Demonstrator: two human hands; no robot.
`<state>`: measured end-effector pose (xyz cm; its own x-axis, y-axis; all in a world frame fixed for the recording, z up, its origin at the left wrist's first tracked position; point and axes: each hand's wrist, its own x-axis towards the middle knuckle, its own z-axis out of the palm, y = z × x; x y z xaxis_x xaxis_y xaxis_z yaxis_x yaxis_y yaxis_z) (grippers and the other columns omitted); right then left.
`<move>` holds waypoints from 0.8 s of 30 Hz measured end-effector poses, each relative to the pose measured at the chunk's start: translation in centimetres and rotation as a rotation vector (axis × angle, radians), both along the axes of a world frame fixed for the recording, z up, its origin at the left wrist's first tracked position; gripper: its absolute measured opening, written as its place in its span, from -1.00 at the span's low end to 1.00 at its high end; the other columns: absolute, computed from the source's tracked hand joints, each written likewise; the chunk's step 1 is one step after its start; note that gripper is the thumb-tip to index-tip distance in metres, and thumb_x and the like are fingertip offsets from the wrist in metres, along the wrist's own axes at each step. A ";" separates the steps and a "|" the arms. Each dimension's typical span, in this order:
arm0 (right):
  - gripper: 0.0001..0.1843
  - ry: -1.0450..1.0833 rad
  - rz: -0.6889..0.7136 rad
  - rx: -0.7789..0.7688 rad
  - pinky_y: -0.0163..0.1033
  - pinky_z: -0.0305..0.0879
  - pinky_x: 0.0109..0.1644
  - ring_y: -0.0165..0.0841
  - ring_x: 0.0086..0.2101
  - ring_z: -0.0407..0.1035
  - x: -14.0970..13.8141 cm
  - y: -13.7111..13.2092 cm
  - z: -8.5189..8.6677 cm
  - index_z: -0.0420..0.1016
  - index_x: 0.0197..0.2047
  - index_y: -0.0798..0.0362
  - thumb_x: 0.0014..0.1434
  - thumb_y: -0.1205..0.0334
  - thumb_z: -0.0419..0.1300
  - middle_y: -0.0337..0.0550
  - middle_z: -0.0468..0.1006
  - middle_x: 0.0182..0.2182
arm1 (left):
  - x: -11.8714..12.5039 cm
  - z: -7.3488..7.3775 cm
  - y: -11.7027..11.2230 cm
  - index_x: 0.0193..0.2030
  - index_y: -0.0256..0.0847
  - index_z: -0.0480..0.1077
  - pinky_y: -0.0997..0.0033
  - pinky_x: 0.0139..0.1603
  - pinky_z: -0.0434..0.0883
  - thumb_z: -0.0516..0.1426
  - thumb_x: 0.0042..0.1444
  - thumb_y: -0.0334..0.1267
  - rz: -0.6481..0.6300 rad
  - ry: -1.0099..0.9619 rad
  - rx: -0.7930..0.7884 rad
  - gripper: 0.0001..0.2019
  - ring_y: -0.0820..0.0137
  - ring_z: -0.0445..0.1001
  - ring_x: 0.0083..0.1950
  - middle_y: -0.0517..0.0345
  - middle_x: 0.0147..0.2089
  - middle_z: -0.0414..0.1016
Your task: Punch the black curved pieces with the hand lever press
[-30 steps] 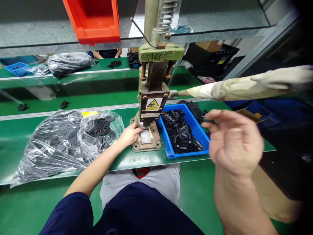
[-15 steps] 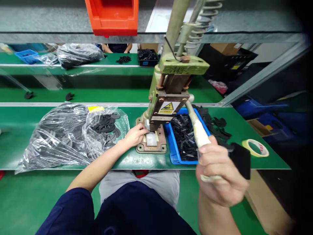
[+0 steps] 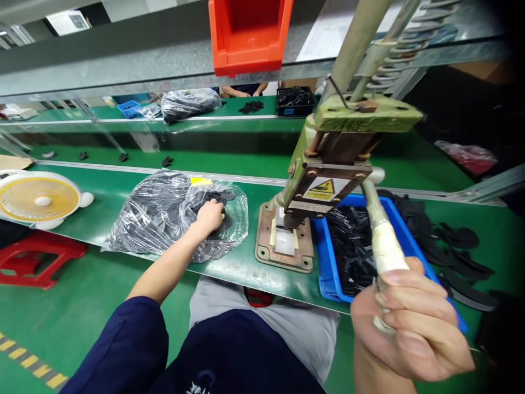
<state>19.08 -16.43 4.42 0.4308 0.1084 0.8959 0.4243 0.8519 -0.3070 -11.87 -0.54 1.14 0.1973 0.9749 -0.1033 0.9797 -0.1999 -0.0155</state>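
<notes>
A green hand press [image 3: 328, 164] stands on the green bench, with a small white piece on its base plate [image 3: 283, 241]. My right hand [image 3: 410, 323] is wrapped round the press lever [image 3: 381, 241], pulled down toward me. My left hand [image 3: 210, 216] reaches into the mouth of a clear plastic bag [image 3: 164, 213] full of black curved parts; its fingers are curled among the parts and what they hold is hidden.
A blue tray [image 3: 328, 273] of small black pieces sits right of the press, with loose black parts [image 3: 451, 246] beyond it. A yellow fan [image 3: 39, 200] and a red stool [image 3: 36, 257] are at the left. An orange bin [image 3: 248, 33] hangs overhead. Another person's arms show across the far bench.
My left hand left the press base and moved left into the bag of black parts. My right hand took hold of the lever and keeps it pulled down. The view swung left.
</notes>
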 end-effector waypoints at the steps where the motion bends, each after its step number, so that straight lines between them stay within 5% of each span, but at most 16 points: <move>1: -0.71 0.013 -0.004 -0.009 0.11 0.33 -0.14 -0.32 -0.49 0.34 -0.1 0.0 0.0 0.10 -0.73 0.03 -0.08 0.25 0.10 -0.24 0.33 -0.66 | -0.9 0.1 0.1 0.02 -0.32 0.53 0.23 0.03 0.47 0.14 0.19 -0.31 0.009 0.049 -0.031 -0.70 0.08 0.52 0.04 -0.19 0.03 0.48; 8: -0.80 0.014 0.016 -0.029 0.11 0.35 -0.04 -0.33 -0.45 0.37 -0.3 -0.2 0.1 0.22 -0.68 0.01 -0.10 0.27 0.12 -0.28 0.40 -0.61 | -1.2 -0.6 0.1 0.08 -0.36 0.50 0.24 -0.06 0.48 0.00 0.26 -0.40 0.012 0.183 -0.011 -0.66 0.07 0.54 0.02 -0.24 0.03 0.47; 14: -0.81 0.002 0.042 -0.053 0.11 0.36 0.08 -0.33 -0.37 0.41 -0.4 -0.6 0.2 0.27 -0.62 0.02 -0.02 0.27 0.15 -0.30 0.43 -0.57 | -2.2 2.2 1.2 -0.07 -0.29 0.58 0.34 -0.04 0.46 0.02 0.23 -0.39 0.093 -0.022 0.073 -0.70 0.18 0.56 -0.05 -0.17 -0.03 0.54; 18: -0.78 0.015 0.023 -0.070 0.08 0.35 0.11 -0.35 -0.36 0.38 -0.6 -0.6 0.3 0.24 -0.61 0.00 0.02 0.25 0.14 -0.33 0.38 -0.57 | -0.6 3.1 1.2 -0.23 -0.28 0.57 0.38 -0.13 0.47 0.16 0.15 -0.34 0.122 -0.457 0.087 -0.85 0.24 0.57 -0.16 -0.01 -0.27 0.60; 21: -0.78 0.017 0.015 -0.092 0.07 0.35 0.11 -0.34 -0.37 0.37 -0.7 -0.6 0.4 0.21 -0.61 0.00 0.01 0.26 0.13 -0.31 0.37 -0.58 | 3.5 1.9 0.2 -0.32 -0.29 0.50 0.49 -0.38 0.45 0.27 0.06 -0.29 0.186 -1.005 -0.166 -0.90 0.38 0.53 -0.40 0.15 -0.44 0.54; 24: -0.80 -0.002 0.003 -0.105 0.07 0.34 0.09 -0.34 -0.36 0.37 -0.5 -0.8 0.3 0.22 -0.60 0.01 0.00 0.27 0.12 -0.31 0.38 -0.57 | 8.0 0.2 -0.9 -0.41 -0.29 0.39 0.57 -0.51 0.42 0.39 -0.09 -0.28 0.248 -1.336 -0.414 -0.74 0.49 0.46 -0.52 0.23 -0.51 0.47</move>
<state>18.55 -17.21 4.73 0.4288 0.2029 0.8803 0.4224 0.8163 -0.3939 -3.84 -1.39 1.37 0.2027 0.9440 -0.2604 0.2208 0.2150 0.9513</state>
